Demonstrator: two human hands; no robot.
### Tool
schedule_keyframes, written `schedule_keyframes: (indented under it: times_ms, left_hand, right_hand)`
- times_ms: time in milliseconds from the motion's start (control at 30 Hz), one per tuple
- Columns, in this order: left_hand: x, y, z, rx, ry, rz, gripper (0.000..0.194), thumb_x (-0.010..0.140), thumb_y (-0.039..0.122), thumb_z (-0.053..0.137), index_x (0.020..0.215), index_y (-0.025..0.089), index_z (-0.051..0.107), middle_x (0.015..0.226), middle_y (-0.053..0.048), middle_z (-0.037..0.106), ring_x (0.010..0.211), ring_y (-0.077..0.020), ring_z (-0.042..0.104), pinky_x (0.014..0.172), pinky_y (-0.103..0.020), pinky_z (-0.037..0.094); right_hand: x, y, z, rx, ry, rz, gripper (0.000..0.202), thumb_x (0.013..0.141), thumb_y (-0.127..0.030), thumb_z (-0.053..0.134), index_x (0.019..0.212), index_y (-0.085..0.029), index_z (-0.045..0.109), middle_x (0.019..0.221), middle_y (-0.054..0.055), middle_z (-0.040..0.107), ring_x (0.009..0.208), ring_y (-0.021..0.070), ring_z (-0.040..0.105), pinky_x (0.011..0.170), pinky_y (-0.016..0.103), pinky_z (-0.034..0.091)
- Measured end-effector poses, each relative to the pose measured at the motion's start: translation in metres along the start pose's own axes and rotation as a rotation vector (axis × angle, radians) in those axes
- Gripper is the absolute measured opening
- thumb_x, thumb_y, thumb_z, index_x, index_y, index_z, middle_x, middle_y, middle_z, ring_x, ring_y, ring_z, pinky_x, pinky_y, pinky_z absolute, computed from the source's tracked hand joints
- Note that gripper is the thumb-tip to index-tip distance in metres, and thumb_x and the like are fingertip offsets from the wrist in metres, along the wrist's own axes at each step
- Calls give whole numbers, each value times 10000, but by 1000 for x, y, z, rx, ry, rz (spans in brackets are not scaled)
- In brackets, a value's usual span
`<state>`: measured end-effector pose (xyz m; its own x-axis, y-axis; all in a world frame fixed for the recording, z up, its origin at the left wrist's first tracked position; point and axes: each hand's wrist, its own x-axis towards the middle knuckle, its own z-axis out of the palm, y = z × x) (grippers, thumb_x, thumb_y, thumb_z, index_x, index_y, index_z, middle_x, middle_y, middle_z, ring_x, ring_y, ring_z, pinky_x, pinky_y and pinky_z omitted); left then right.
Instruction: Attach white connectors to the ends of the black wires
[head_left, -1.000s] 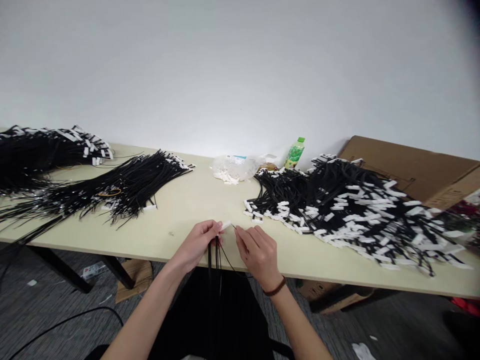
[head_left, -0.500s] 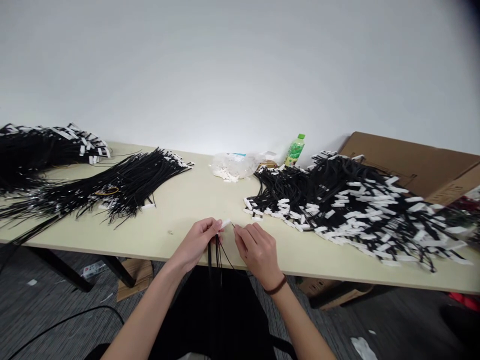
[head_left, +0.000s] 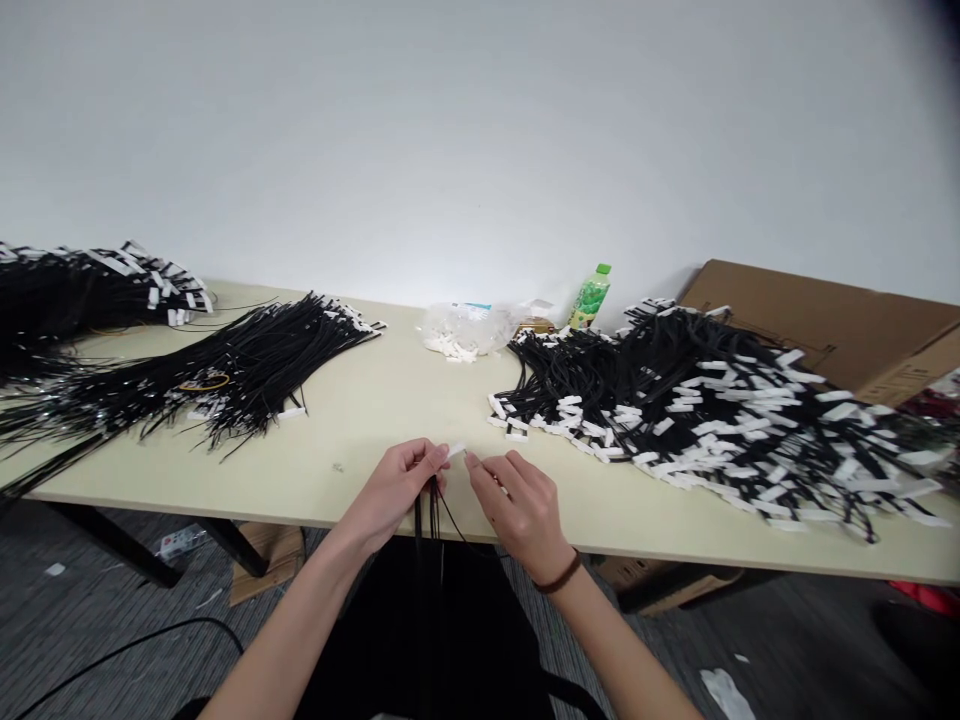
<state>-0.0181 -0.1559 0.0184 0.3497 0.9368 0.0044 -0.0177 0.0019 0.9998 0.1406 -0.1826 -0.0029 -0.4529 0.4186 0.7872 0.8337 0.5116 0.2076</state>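
My left hand [head_left: 405,486] pinches a small white connector [head_left: 456,450] between thumb and fingers, its free end pointing right. Several black wires [head_left: 434,515] hang from beneath that hand over the table's front edge. Just right of the connector, my right hand [head_left: 523,508] is closed in a pinch on the tip of a thin black wire [head_left: 454,522], which loops down below both hands. The wire's tip is close to the connector's end; whether they touch I cannot tell.
Black wire bundles [head_left: 247,365] lie on the table [head_left: 405,400] at left. A large pile of black cables with white connectors [head_left: 697,410] covers the right side. Behind are a clear plastic bag [head_left: 476,325] of white pieces, a green bottle [head_left: 590,297] and a cardboard box [head_left: 810,320].
My right hand has turned slightly, with its fingers shifted around the wire. The connector in my left hand has moved a little to the right.
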Motion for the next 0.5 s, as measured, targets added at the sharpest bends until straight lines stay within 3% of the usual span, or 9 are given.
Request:
schedule_keyframes:
  times_ms: [100, 300, 500]
  left_hand:
    - [1, -1, -1, -41, -24, -16, 321, 740, 444, 523, 610, 152, 489, 534, 24, 491, 529, -94, 422, 547, -212, 330]
    - [5, -3, -4, -68, -61, -50, 313, 751, 440, 513, 647, 146, 496, 556, 24, 475, 547, -94, 420, 547, -215, 330]
    - [8, -1, -5, -33, -70, -75, 319, 753, 449, 504, 636, 154, 482, 561, 17, 473, 545, -100, 426, 544, -223, 333]
  right_hand:
    - [6, 1, -2, 27, 14, -19, 86, 824, -80, 474, 829, -115, 552, 784, 72, 571, 661, 143, 478, 553, 271, 399]
    - [13, 14, 0, 192, -78, -90, 88, 848, -68, 430, 851, -103, 510, 1116, 129, 535, 1033, 193, 487, 781, 299, 473]
    - [18, 25, 1, 338, -126, -100, 75, 850, -63, 427, 825, -114, 477, 1036, 123, 569, 977, 174, 519, 789, 308, 485]
